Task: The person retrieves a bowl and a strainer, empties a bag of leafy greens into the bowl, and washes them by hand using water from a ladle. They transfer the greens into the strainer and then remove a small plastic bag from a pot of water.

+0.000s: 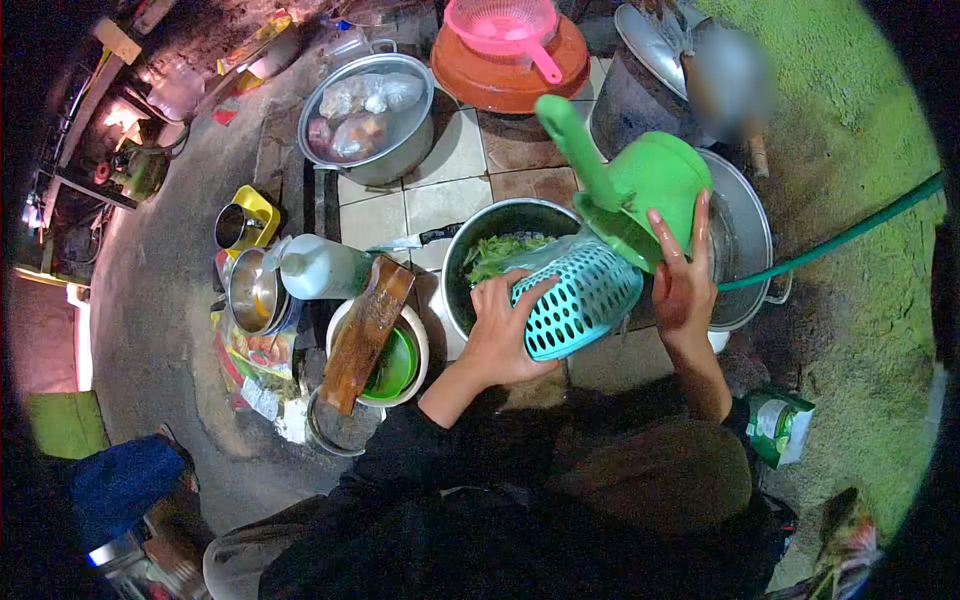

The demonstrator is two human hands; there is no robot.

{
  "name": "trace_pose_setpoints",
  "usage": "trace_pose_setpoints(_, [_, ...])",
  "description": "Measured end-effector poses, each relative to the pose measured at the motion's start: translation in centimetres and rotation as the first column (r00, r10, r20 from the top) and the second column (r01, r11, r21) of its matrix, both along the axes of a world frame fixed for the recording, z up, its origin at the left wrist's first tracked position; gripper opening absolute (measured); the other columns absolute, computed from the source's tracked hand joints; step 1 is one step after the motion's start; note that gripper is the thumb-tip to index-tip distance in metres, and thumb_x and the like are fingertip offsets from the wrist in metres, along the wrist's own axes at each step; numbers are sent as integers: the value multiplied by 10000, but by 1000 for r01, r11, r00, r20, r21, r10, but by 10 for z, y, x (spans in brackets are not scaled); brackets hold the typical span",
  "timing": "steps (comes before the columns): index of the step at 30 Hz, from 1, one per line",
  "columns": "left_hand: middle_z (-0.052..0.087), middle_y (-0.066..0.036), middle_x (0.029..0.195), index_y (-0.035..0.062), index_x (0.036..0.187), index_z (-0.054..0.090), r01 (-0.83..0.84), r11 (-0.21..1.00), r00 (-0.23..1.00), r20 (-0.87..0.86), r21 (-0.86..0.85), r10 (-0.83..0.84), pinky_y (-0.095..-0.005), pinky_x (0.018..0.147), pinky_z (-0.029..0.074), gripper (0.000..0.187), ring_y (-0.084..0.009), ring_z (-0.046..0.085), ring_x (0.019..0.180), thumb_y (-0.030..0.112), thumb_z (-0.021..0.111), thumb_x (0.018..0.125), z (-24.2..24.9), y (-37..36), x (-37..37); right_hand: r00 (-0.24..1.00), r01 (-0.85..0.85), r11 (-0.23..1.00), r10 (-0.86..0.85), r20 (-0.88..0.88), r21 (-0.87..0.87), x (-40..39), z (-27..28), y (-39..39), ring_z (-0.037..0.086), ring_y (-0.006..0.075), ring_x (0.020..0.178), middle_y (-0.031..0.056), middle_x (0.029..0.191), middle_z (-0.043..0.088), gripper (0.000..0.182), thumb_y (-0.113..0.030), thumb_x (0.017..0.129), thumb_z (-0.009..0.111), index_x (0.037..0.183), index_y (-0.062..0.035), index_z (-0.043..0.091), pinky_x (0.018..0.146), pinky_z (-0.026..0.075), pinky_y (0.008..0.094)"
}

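Note:
My left hand (498, 330) is closed on the rim of a light-blue perforated basket (575, 310), tipped on its side over a metal pot (458, 250). Chopped leafy greens (500, 255) lie in the pot. In my right hand (685, 275) is a green plastic water dipper (660, 180), its fingers against the body and its handle pointing up and left. The dipper is tilted toward the basket, and water runs from its mouth over the basket's holes toward the pot. The inside of the basket is hidden from view.
A large metal pot (745, 240) with a green hose (830, 245) stands at right. Left are a wooden board (370, 335) across a white bucket, a bottle (318, 268) and a knife (412, 242). Behind are a pot of bags (375, 170) and a pink strainer (500, 25).

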State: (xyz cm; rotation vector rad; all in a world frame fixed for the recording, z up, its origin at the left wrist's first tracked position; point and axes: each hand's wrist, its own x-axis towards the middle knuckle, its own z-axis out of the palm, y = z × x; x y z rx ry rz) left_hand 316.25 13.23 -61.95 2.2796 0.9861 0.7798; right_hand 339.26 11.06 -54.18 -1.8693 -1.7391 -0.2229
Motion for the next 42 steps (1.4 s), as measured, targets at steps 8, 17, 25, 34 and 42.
trace_pose_setpoints(8, [401,-215,1194,126,1309,406,-145,989,984,111,24,142,-476,952,238,947,-386,380,1131,293,758,445,9,10,-11,998,62,981,-61,-13,182,43,-11,-16,567,370,1077,161,1513,152,737,141,676,526,1253,-316,550,592,516,329])
trace_pose_setpoints(17, [395,-165,1307,-21,1353,278,-231,944,741,587,-234,327,-385,1055,270,915,-275,375,1232,307,729,628,25,41,-82,913,405,851,-394,103,-334,113,-67,-51,628,367,693,164,1520,84,814,139,734,419,1362,-378,398,523,492,370])
trace_pose_setpoints(25, [379,-147,1326,18,1388,269,-289,868,562,662,-404,495,-375,1055,258,838,-263,377,1229,222,631,660,43,40,-108,944,331,837,-291,157,-436,186,-171,-17,601,468,820,324,1441,158,786,94,760,399,1404,-342,291,641,513,449])
trace_pose_setpoints(34, [402,-154,1292,17,1371,280,-290,782,427,656,-552,622,-367,1009,304,761,-257,411,1181,238,588,712,44,28,-125,277,21,910,-403,-872,-414,171,-159,-14,604,369,1000,225,1328,413,611,35,878,380,1417,-206,226,727,570,393])
trace_pose_setpoints(42, [433,-125,1247,5,1360,295,-382,775,414,656,-504,631,-336,993,307,677,-231,433,1132,206,562,771,39,30,-132,623,133,980,-197,-757,-145,116,-81,-23,414,305,1258,172,1359,405,570,71,829,398,1373,-91,352,1059,312,372])
